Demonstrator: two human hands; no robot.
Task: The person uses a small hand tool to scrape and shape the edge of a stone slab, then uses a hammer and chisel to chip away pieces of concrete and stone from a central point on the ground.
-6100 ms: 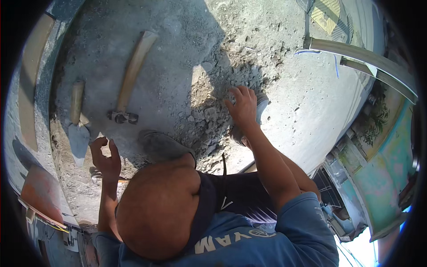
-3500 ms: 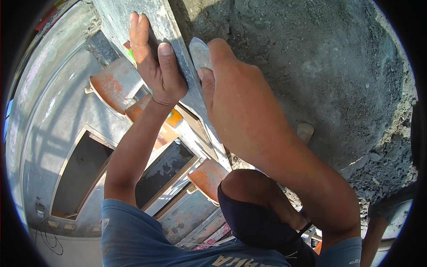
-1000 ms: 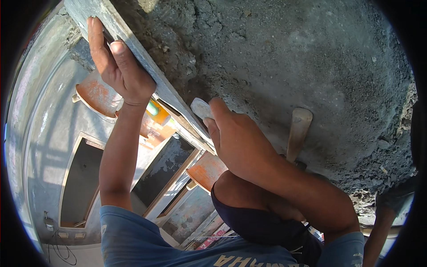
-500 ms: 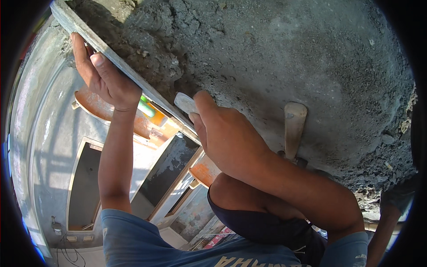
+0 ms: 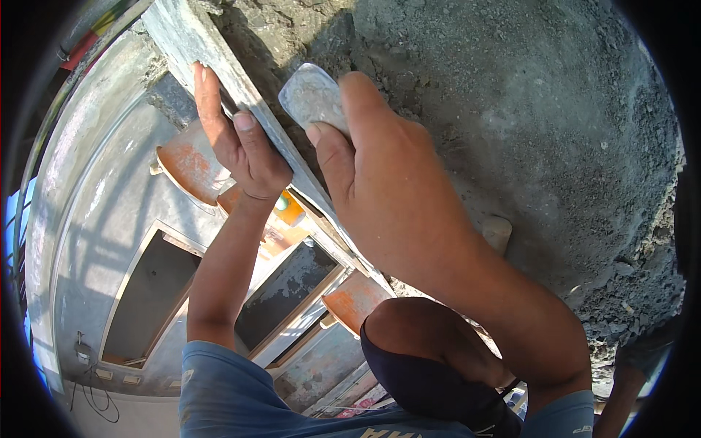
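My left hand (image 5: 252, 153) is against a long, mortar-stained wooden board (image 5: 241, 80), its fingers stretched along the outer side and its thumb by the edge. The board slants from the upper left toward the middle. My right hand (image 5: 398, 168) pinches a flat, rounded grey scraper-like piece (image 5: 314, 98) between thumb and fingers. That piece is over the board's inner edge, beside rough grey mortar (image 5: 409, 58); whether it touches is unclear. A pale handle end (image 5: 497, 233) shows beyond my right forearm, which hides the rest.
Rough mortar and loose rubble (image 5: 628, 292) border the right side. Past the board are a grey wall (image 5: 95, 241), a framed opening (image 5: 150, 306), curved orange-brown ledges (image 5: 186, 164) and hanging cables (image 5: 106, 401). Another person's arm (image 5: 624, 398) shows at the lower right.
My right hand and the flat piece have moved up along the board. The view has shifted, so the board and left hand appear farther right. My forearm now covers more of the pale handle.
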